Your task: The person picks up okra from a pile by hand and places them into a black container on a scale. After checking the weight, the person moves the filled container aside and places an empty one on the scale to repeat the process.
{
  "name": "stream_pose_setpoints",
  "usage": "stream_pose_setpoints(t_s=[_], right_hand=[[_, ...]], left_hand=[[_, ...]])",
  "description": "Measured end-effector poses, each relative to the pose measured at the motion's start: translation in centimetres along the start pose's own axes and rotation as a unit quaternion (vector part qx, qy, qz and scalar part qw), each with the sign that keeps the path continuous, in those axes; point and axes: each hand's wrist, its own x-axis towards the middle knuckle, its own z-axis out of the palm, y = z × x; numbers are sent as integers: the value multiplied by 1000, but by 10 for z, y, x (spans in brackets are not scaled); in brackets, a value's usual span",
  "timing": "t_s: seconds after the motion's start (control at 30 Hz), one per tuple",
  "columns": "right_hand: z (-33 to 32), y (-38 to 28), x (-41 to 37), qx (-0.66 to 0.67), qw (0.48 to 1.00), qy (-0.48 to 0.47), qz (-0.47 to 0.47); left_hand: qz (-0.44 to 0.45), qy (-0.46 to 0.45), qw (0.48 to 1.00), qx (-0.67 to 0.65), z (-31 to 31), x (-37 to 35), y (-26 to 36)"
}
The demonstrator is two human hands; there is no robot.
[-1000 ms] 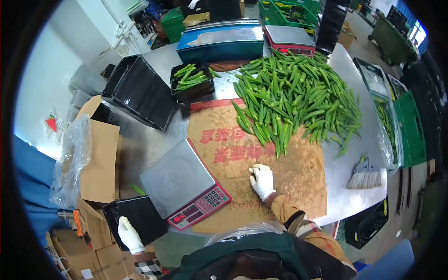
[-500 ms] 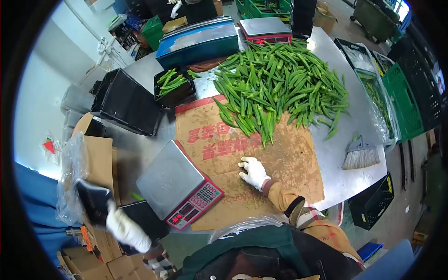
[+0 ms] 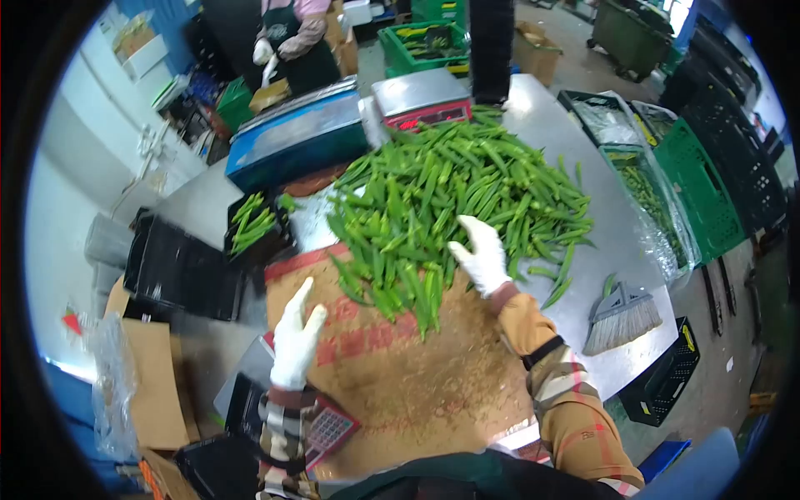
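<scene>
A large heap of green okra (image 3: 450,183) lies on a flattened cardboard sheet (image 3: 400,392) and the metal table. My right hand (image 3: 483,254), in a white glove, is open at the heap's near edge, fingers spread and thumb apart. My left hand (image 3: 297,337), gloved too, hovers open over the cardboard's left side with nothing in it. Below my left forearm is a red-edged scale (image 3: 332,429), partly hidden by the sleeve. On its plate sits a black tray (image 3: 243,408), mostly visible left of that sleeve.
A black tray of okra (image 3: 254,227) stands beyond black stacked trays (image 3: 183,271) at left. A second scale (image 3: 422,96) and a blue-sided box (image 3: 296,137) stand behind the heap. A brush head (image 3: 621,321) lies at right. A co-worker (image 3: 300,46) stands across the table.
My left hand has let go of the black tray, now on the scale, and moved up and right over the cardboard. My right hand has reached forward to the okra. The view has shifted.
</scene>
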Motion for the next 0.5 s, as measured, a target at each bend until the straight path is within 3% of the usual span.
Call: stream_pose_setpoints(t_s=[0.1, 0.17, 0.2, 0.27, 0.3, 0.33, 0.37, 0.4, 0.43, 0.5], right_hand=[[22, 5, 53, -48, 997, -42, -38], [48, 17, 75, -56, 992, -107, -37], [52, 11, 82, -43, 986, -161, 8], [69, 5, 84, -64, 970, -223, 66], [79, 7, 82, -100, 965, -231, 77], [81, 5, 79, -113, 957, -252, 94], [76, -4, 78, -138, 947, -274, 96], [74, -10, 74, -163, 943, -277, 84], [74, -13, 69, -188, 938, -282, 72], [79, -6, 52, -185, 944, -266, 62]], left_hand=[[-19, -44, 982, -181, 84, 111, -45], [-18, -77, 986, -146, 116, 164, -45], [-28, -76, 992, -99, 131, 186, -46], [-16, -63, 997, -34, 164, 233, -100], [4, -56, 998, 11, 176, 250, -127], [61, -109, 956, 266, 176, 238, -110], [115, -153, 844, 501, 176, 213, -74], [-89, -89, 929, 348, 192, 193, -31], [-110, -65, 936, 329, 196, 180, -11], [-15, -48, 945, 324, 199, 177, -39]])
